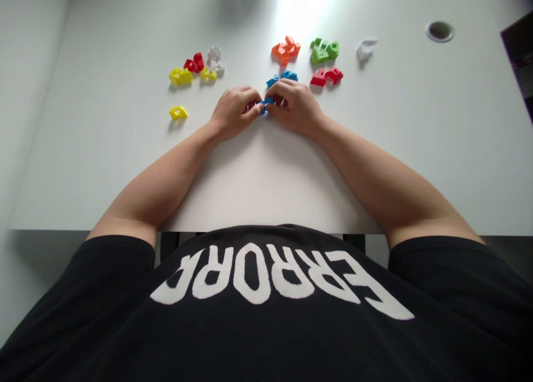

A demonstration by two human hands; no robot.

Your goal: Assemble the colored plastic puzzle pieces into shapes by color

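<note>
Between my fingertips is a small blue plastic piece (265,105), held just above or on the white table (258,176). My left hand (235,110) pinches it from the left with thumb and fingers. From the other side, my right hand (296,105) closes on it as well. Whether it is one piece or two joined ones, I cannot tell. More blue pieces (287,76) lie right behind my right hand, partly hidden by it. An orange cluster of pieces (286,50) sits farther back.
Green pieces (323,51), red pieces (326,76) and a white piece (367,49) lie to the right. On the left are yellow pieces (180,76), red ones (194,63), white ones (215,60) and a lone yellow piece (178,112). A round cable hole (440,31) is at back right.
</note>
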